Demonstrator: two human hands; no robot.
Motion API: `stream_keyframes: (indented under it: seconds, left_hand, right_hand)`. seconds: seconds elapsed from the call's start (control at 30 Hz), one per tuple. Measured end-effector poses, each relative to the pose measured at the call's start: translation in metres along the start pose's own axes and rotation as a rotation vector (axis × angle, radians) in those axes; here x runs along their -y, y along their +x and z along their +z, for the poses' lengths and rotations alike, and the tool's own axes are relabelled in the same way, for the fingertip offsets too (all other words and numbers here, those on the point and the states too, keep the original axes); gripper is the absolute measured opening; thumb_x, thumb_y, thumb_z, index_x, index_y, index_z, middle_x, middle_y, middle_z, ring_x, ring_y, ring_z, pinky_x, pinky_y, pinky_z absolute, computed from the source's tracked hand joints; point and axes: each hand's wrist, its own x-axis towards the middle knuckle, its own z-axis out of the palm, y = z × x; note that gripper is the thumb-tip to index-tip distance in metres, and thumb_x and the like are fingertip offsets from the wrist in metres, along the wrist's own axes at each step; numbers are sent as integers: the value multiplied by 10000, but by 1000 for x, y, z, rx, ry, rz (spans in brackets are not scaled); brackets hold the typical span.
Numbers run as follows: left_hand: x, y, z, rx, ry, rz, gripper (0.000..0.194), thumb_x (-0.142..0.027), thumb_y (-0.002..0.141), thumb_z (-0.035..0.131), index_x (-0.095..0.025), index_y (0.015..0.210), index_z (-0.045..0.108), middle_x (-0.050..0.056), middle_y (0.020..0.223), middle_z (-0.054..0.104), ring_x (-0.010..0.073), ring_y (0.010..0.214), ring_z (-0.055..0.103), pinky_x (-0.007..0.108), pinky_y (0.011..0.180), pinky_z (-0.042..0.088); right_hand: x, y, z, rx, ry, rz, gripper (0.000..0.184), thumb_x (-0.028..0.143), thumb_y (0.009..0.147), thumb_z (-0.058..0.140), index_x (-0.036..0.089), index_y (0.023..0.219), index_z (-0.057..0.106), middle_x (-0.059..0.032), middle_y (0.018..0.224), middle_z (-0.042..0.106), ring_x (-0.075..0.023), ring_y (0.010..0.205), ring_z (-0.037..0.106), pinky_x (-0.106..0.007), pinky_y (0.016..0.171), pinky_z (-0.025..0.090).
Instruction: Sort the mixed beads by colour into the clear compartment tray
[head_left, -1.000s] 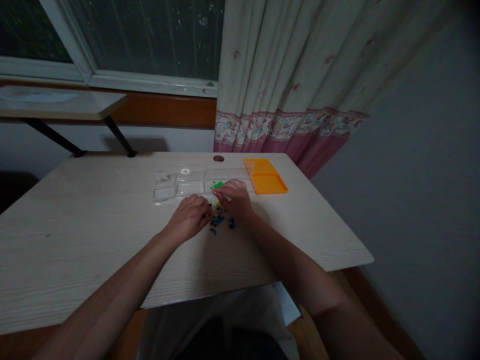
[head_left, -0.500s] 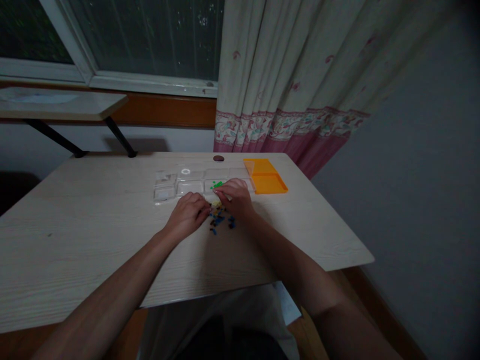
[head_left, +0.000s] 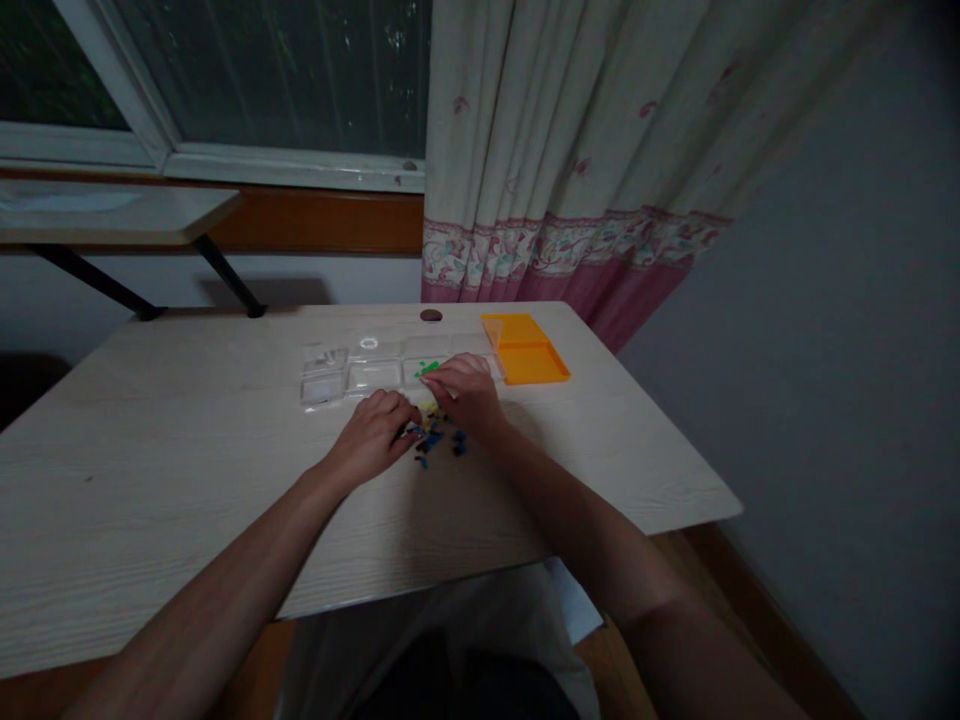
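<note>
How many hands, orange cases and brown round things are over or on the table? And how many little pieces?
Hands: 2 (left hand, right hand)
Orange case: 1
Brown round thing: 1
Total: 4, without the little pieces, too small to count.

Bare forearms (head_left: 251, 560) outstretched, left grip (head_left: 375, 432) curled, right grip (head_left: 466, 398) angled inward

Dim room, my pale wood-grain table (head_left: 187, 480) set below a dark window (head_left: 277, 80).

Past the table's far edge I note a white window frame (head_left: 292, 168) over an orange-brown wooden band (head_left: 322, 222). Floral curtain (head_left: 540, 120), pink at its hem, hangs behind the far right corner; plain grey wall (head_left: 810, 350) beyond the right edge. Raised shelf (head_left: 112, 225) on black legs (head_left: 229, 276), far left corner. Brown floor (head_left: 615, 668) below the near edge.
</note>
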Motion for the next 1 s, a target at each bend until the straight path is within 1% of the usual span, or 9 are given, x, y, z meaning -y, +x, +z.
stream_keyframes:
  seconds: [0.13,0.23,0.47,0.6,0.7,0.8,0.87,0.93,1.0]
  left_hand:
    - [1,1,4,-19,-10,-10,114,-276,910,583,-204,968,650,77,977,594,241,946,508,382,862,399]
    - [1,2,5,-30,14,-20,104,-263,914,569,-195,938,644,81,971,592,242,938,505,378,848,403]
    - [9,2,8,-71,57,-23,221,-321,967,491,-167,900,635,91,924,593,233,896,512,384,843,414]
    - [9,3,6,-137,-7,-55,241,-325,975,468,-165,906,634,93,901,604,241,901,523,387,844,413]
    - [9,5,5,-226,-199,-155,251,-347,971,466,-175,871,619,70,857,616,221,861,548,356,815,426]
    - [9,7,6,-300,-504,-346,284,-426,958,478,-188,866,601,17,741,597,170,704,547,283,670,424]
    - [10,8,7,-344,-723,-442,317,-485,927,515,-185,857,591,-7,689,577,139,618,520,249,592,401]
    - [10,9,8,-374,-918,-492,350,-524,875,580,-176,841,585,-13,675,577,117,576,501,227,549,381]
    - [9,10,10,-373,-1075,-520,379,-544,820,647,-170,836,584,-18,661,579,101,545,488,211,519,366]
  right_hand:
    - [-1,0,1,12,-2,9,262,377,977,532,248,922,753,-31,889,730,-182,920,580,-349,881,369]
    - [-1,0,1,6,-1,3,265,375,976,534,240,912,753,-33,893,732,-182,916,583,-346,880,372]
    - [-2,0,1,36,7,20,285,386,983,517,241,914,752,-38,908,730,-181,925,582,-349,892,371]
    - [-4,-2,5,48,12,20,262,375,975,531,247,912,752,-36,907,735,-180,923,589,-353,894,372]
    - [-3,-2,7,43,35,3,253,374,968,545,249,907,756,-33,894,739,-181,908,596,-350,882,376]
    - [0,-3,6,52,71,-54,261,391,969,540,253,945,759,-29,875,736,-179,886,593,-348,885,374]
    - [3,-3,5,92,79,-94,270,407,971,530,261,998,755,-28,875,732,-181,884,584,-352,888,365]
    - [7,-2,3,146,67,-117,286,426,974,517,274,1064,743,-32,885,726,-187,899,571,-356,887,352]
    - [10,-2,2,188,49,-124,307,442,978,505,284,1113,730,-37,889,718,-192,917,559,-357,889,340]
